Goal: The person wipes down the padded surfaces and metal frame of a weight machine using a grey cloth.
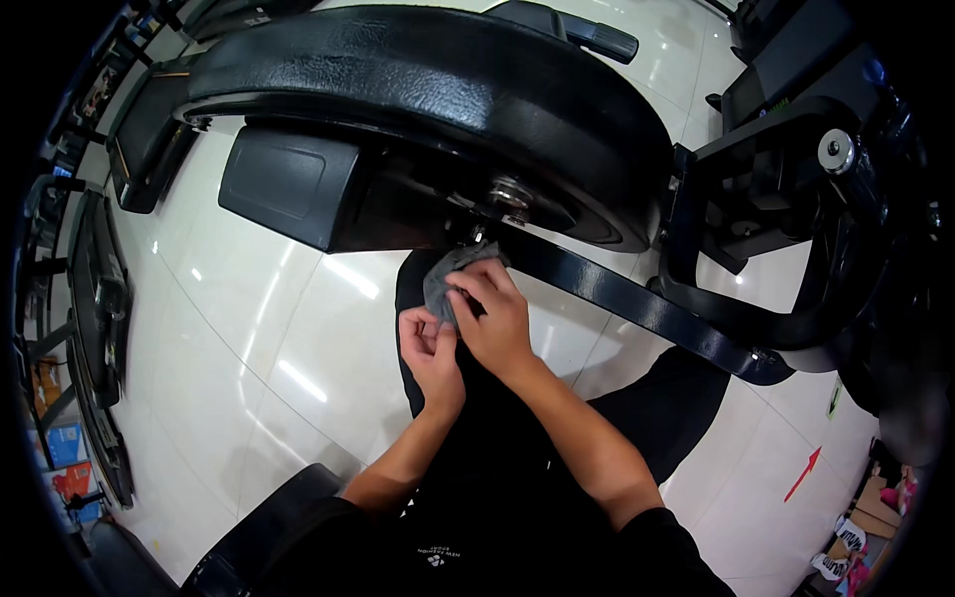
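Note:
A crumpled grey cloth [442, 280] is held between my two hands, just above my lap. My right hand [489, 313] pinches its upper part, fingers curled. My left hand [431, 351] grips the lower end between thumb and fingers. Just beyond the cloth are a black metal bar [597, 280] and a shiny bolt [477, 233] of an exercise machine. Over them arches the machine's large, glossy black curved cover [418, 67]. A round metal hub [511, 195] shows under the cover, and a dark plastic housing [287, 179] juts out to the left.
Black tubular frame parts [746, 321] with a round silver end cap [835, 151] stand at the right. Treadmill-like machines [153, 134] line the left. A black padded piece [261, 515] lies near my left elbow. Glossy pale floor tiles [201, 358] carry a red arrow [803, 474].

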A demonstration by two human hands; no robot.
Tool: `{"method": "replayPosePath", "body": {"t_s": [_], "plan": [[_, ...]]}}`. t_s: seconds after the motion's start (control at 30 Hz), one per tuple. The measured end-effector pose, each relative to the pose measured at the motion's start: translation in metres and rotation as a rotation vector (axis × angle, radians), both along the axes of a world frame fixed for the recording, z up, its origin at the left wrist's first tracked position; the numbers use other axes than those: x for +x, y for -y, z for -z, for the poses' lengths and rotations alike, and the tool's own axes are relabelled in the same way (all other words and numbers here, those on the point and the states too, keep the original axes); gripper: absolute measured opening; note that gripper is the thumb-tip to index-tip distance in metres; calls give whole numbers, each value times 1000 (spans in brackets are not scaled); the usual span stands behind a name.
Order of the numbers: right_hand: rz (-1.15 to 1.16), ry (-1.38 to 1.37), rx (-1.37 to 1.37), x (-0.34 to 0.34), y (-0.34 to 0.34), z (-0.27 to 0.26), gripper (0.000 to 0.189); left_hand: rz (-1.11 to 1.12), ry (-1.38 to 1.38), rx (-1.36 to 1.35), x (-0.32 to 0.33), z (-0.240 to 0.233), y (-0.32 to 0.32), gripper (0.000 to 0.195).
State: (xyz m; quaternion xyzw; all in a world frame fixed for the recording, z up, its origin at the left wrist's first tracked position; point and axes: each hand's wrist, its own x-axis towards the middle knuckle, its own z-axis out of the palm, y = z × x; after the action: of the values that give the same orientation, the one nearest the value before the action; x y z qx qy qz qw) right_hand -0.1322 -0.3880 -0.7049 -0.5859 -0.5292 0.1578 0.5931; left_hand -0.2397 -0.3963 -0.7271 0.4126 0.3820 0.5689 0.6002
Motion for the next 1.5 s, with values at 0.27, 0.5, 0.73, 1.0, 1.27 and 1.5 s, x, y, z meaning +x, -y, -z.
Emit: {"method": "replayPosePath", "body": {"t_s": [0.27, 0.5, 0.73, 1.0, 1.27, 1.5], "plan": [[55, -537, -36, -3, 14, 5, 24, 19, -140, 277, -3, -11, -4, 29], [137, -401, 35, 7, -24, -14, 18, -45, -215, 237, 16, -21, -35, 23], [171, -551, -138, 18, -38, -22, 13, -130, -361, 279, 34, -15, -53, 15], [300, -517, 187, 24, -59, -35, 9, -246, 141, 42, 70, -36, -45, 38], [236, -448, -94, 9, -38, -23, 13, -124, -20, -133, 42, -8, -42, 35], [253, -429, -14, -6, -36, -25, 10, -140, -1, -26, 36, -26, -41, 21]]}}
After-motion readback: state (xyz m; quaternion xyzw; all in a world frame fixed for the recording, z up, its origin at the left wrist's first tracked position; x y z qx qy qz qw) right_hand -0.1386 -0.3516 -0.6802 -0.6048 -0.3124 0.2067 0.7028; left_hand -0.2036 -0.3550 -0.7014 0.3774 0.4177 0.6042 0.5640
